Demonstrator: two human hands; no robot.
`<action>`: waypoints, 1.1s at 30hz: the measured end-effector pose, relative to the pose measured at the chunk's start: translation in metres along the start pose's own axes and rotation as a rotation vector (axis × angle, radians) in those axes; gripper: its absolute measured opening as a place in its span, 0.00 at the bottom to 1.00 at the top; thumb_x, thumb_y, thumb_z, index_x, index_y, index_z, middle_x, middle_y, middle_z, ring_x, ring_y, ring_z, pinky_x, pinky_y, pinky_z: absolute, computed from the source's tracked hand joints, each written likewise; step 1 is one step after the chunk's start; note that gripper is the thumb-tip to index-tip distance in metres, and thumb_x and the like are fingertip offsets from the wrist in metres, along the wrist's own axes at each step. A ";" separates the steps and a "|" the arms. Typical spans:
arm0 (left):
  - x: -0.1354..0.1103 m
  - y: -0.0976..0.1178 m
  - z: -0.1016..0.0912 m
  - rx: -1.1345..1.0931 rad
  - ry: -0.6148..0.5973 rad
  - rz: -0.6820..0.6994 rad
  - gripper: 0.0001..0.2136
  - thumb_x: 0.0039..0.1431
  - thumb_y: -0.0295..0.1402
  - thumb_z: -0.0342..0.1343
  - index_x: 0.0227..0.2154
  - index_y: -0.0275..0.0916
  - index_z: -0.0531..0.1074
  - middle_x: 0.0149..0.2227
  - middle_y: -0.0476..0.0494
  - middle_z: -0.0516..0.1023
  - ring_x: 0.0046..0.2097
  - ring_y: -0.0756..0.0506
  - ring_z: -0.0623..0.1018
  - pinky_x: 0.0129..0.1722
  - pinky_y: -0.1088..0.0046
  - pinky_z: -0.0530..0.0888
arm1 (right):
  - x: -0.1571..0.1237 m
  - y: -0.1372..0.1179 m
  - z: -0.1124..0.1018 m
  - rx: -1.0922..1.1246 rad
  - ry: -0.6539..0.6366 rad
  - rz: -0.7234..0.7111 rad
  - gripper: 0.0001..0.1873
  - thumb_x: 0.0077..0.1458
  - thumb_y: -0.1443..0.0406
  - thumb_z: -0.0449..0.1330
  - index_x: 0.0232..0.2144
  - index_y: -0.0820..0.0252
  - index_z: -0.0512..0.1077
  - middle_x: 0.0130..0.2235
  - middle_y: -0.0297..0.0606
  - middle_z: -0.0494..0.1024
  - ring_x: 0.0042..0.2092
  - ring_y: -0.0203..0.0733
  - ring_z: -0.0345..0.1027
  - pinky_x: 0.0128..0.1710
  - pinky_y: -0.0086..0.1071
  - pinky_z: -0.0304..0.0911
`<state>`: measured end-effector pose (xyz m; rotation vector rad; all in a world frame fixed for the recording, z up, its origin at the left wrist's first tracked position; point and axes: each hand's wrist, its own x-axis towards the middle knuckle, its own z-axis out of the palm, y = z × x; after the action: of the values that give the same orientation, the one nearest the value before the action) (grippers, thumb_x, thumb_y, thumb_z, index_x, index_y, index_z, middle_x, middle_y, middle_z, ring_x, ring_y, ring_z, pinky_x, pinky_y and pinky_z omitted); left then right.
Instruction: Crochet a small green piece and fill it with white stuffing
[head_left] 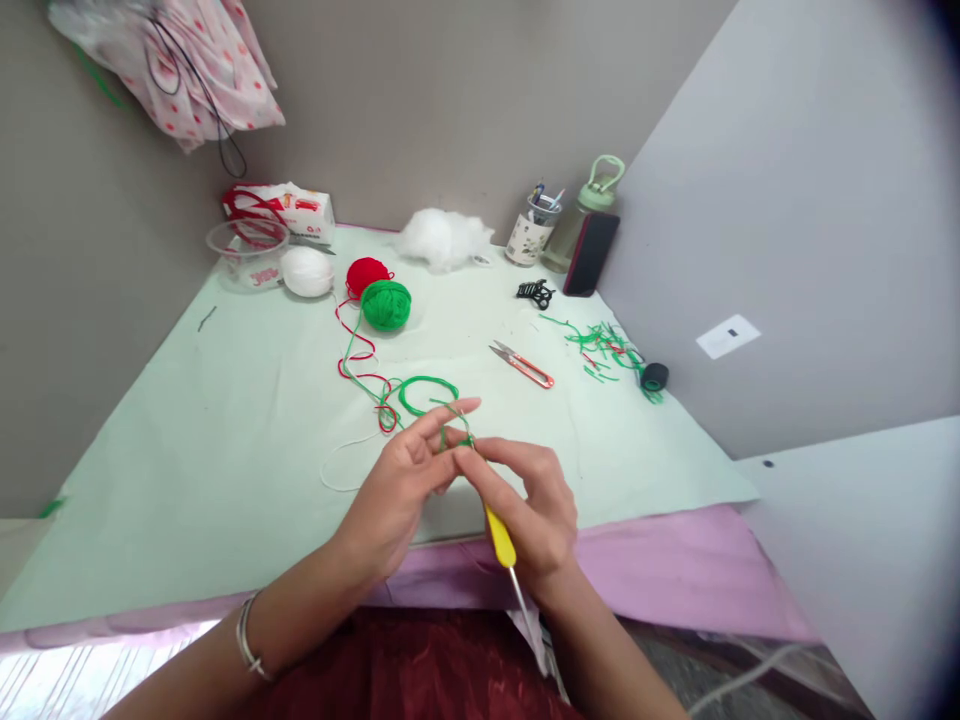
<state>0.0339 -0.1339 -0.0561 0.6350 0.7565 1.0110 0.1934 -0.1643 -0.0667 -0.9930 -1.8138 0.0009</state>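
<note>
My right hand is closed around a crochet hook with a yellow grip, its metal shaft pointing down toward my lap. The hook's tip meets green yarn at my fingertips. My left hand pinches that yarn, with a strand passing over its raised index finger. Just beyond my hands, a loose green yarn loop lies on the table. Farther back sit a green yarn ball, a red yarn ball and a white yarn ball.
Orange thread snips lie right of centre. Beyond them are a black hair clip, green yarn scraps and black tape. White stuffing, a pen cup, a bottle, a phone and a plastic tub line the back.
</note>
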 end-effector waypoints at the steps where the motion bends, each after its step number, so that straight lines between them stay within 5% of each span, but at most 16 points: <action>1: 0.001 0.001 -0.001 -0.051 -0.035 -0.058 0.21 0.53 0.35 0.74 0.52 0.40 0.83 0.33 0.51 0.71 0.30 0.53 0.64 0.35 0.75 0.66 | 0.000 0.001 -0.001 0.020 0.017 0.011 0.21 0.65 0.75 0.61 0.53 0.46 0.81 0.46 0.40 0.84 0.45 0.46 0.79 0.42 0.39 0.76; 4: 0.003 0.005 -0.002 -0.110 -0.098 -0.099 0.17 0.56 0.35 0.72 0.48 0.38 0.84 0.29 0.55 0.65 0.26 0.55 0.55 0.36 0.74 0.67 | 0.003 0.004 -0.001 0.255 0.153 0.238 0.16 0.67 0.73 0.60 0.47 0.50 0.82 0.39 0.37 0.84 0.39 0.41 0.77 0.38 0.36 0.73; 7: 0.001 0.005 0.000 0.007 -0.047 -0.013 0.16 0.56 0.33 0.72 0.48 0.42 0.85 0.33 0.51 0.70 0.29 0.54 0.61 0.34 0.75 0.65 | 0.006 0.006 0.002 0.511 0.222 0.447 0.11 0.70 0.67 0.59 0.41 0.52 0.82 0.33 0.35 0.81 0.32 0.38 0.71 0.33 0.34 0.69; 13: -0.006 -0.001 -0.002 0.215 -0.122 0.103 0.16 0.62 0.38 0.68 0.53 0.49 0.83 0.42 0.46 0.77 0.42 0.47 0.71 0.39 0.73 0.69 | 0.006 0.008 0.007 0.590 0.144 0.506 0.08 0.68 0.62 0.63 0.40 0.53 0.83 0.37 0.37 0.84 0.34 0.39 0.73 0.35 0.33 0.71; 21: -0.006 0.004 -0.009 0.287 -0.105 0.109 0.16 0.61 0.37 0.69 0.52 0.51 0.83 0.40 0.48 0.73 0.45 0.47 0.71 0.45 0.73 0.68 | 0.011 0.014 0.002 0.871 0.125 0.628 0.12 0.72 0.61 0.58 0.38 0.54 0.80 0.36 0.34 0.84 0.31 0.33 0.71 0.35 0.30 0.70; 26: -0.007 0.006 -0.010 0.451 -0.080 0.166 0.19 0.62 0.31 0.66 0.55 0.49 0.80 0.40 0.49 0.72 0.41 0.48 0.70 0.48 0.70 0.68 | 0.009 0.008 -0.006 0.686 0.064 0.517 0.12 0.74 0.64 0.55 0.41 0.53 0.79 0.39 0.35 0.83 0.33 0.34 0.73 0.37 0.32 0.71; 33: -0.009 0.003 -0.006 0.662 -0.007 0.330 0.17 0.62 0.29 0.62 0.53 0.45 0.81 0.39 0.49 0.73 0.39 0.47 0.71 0.50 0.67 0.68 | 0.004 0.006 -0.011 0.188 -0.077 0.071 0.13 0.70 0.73 0.55 0.51 0.56 0.75 0.41 0.40 0.83 0.40 0.42 0.78 0.39 0.37 0.75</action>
<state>0.0247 -0.1401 -0.0546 1.3676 1.0085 1.0508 0.2049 -0.1622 -0.0609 -0.9332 -1.8102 0.2524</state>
